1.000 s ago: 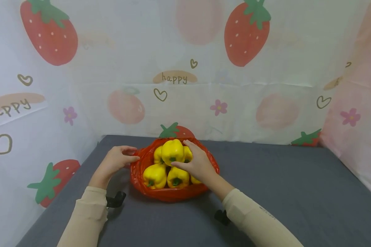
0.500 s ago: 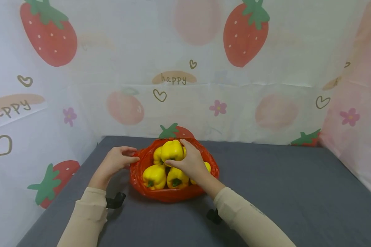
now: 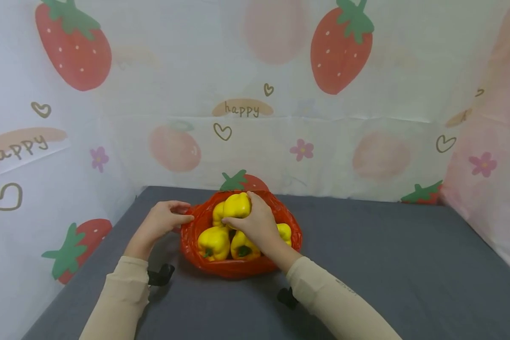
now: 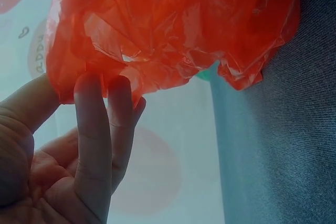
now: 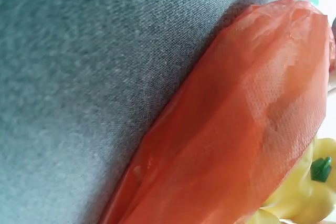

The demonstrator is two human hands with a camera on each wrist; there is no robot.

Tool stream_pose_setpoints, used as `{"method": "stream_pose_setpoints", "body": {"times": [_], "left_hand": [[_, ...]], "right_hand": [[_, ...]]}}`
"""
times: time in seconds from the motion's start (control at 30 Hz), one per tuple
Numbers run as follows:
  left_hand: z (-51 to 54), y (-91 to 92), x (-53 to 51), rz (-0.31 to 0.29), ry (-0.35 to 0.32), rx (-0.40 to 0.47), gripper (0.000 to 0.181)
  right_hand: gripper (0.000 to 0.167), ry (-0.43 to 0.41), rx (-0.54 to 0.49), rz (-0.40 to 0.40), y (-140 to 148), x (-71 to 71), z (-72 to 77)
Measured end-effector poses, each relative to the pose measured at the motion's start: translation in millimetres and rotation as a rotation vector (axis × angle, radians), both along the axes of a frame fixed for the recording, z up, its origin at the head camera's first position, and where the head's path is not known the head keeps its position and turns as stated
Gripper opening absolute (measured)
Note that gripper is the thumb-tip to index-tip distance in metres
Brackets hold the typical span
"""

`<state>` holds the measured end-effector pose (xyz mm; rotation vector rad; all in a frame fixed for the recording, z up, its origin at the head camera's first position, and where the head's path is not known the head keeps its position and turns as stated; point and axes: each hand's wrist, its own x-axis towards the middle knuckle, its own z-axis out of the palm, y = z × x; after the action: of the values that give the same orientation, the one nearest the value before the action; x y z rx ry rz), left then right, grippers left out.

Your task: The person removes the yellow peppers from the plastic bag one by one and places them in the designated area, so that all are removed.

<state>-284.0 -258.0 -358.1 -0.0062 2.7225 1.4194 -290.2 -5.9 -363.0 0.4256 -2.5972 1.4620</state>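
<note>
A red plastic bag (image 3: 233, 270) stands on the table with its mouth wide, several yellow bell peppers (image 3: 214, 243) inside it. My left hand (image 3: 159, 223) holds the bag's left rim between thumb and fingers; in the left wrist view its fingertips (image 4: 119, 90) meet the thin red plastic. Over the bag's mouth, my right hand (image 3: 261, 222) grips the topmost bell pepper (image 3: 237, 205), thumb in front and fingers round its far right side. That hand hides part of the peppers behind it. The right wrist view shows the bag's outer side (image 5: 231, 129) and one pepper's green stem (image 5: 321, 169).
Dark grey cloth covers the table (image 3: 365, 264). A white sheet (image 3: 344, 113) printed with strawberries, hearts and flowers hangs behind and along both sides. Black wrist cameras (image 3: 161, 275) sit at both cuffs.
My right hand has moved left and closed round the top pepper, which has tilted. Another pepper at the bag's right has come into sight. My left hand has stayed at the rim.
</note>
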Motion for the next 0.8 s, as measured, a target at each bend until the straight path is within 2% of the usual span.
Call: {"method": "stream_pose_setpoints", "body": {"times": [0.17,0.43,0.8], "left_hand": [[0.0,-0.4,-0.6,-0.01,0.017,-0.005,0.055],[0.6,-0.2,0.0,-0.007,0.012,-0.004,0.055],[0.2,2.1,0.8,-0.008,0.004,-0.016,0.056]], "right_hand": [[0.093,-0.027,-0.015,-0.025,-2.5,0.0,0.5],[0.073,-0.001,-0.037,-0.011,-3.6,2.7,1.1],[0.075,0.005,-0.068,-0.036,-1.5,7.8,2.9]]}}
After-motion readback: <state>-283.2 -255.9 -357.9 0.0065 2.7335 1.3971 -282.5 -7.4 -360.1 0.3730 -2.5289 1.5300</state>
